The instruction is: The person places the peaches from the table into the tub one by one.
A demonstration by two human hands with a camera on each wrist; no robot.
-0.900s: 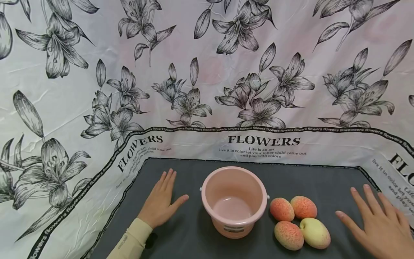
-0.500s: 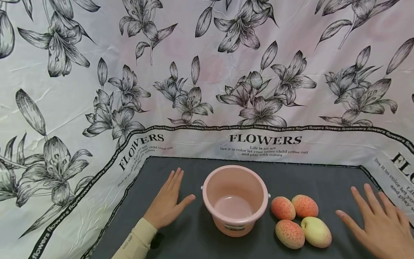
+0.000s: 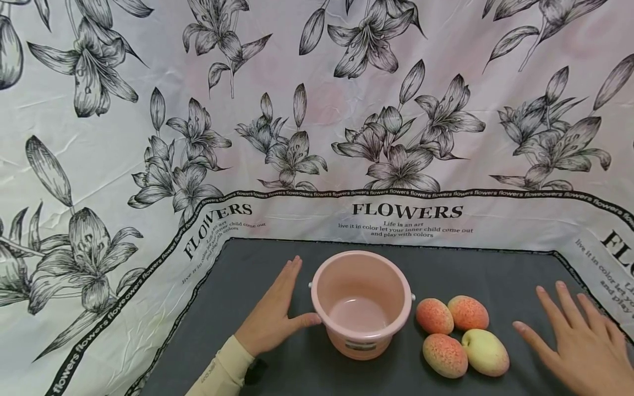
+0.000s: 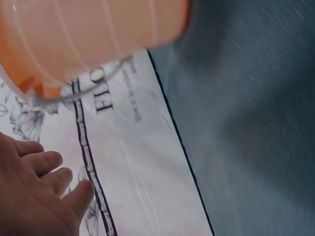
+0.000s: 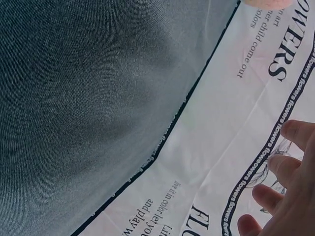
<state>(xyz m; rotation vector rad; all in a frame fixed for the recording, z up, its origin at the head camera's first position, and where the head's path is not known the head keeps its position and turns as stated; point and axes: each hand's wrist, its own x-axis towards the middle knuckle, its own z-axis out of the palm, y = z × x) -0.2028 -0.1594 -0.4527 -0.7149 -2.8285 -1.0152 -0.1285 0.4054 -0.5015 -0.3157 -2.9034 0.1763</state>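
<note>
pink bucket (image 3: pixel 361 275): upright, mouth up, axis vertical | left hand (image 3: pixel 271 316): beside bucket, thumb spread from fingers | right hand (image 3: pixel 586 344): fingers spread

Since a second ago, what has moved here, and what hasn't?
The left hand has moved rightward, close beside the pink bucket; whether they touch is unclear. Nothing was gripped or released. The right hand, the bucket and the four fruits stayed put.

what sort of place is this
Probably a staged tabletop set-up, though the wider room is hidden: flower-printed cloth fills the background, with a dark grey surface in front bearing a pink bucket and four peach-like fruits.
</note>
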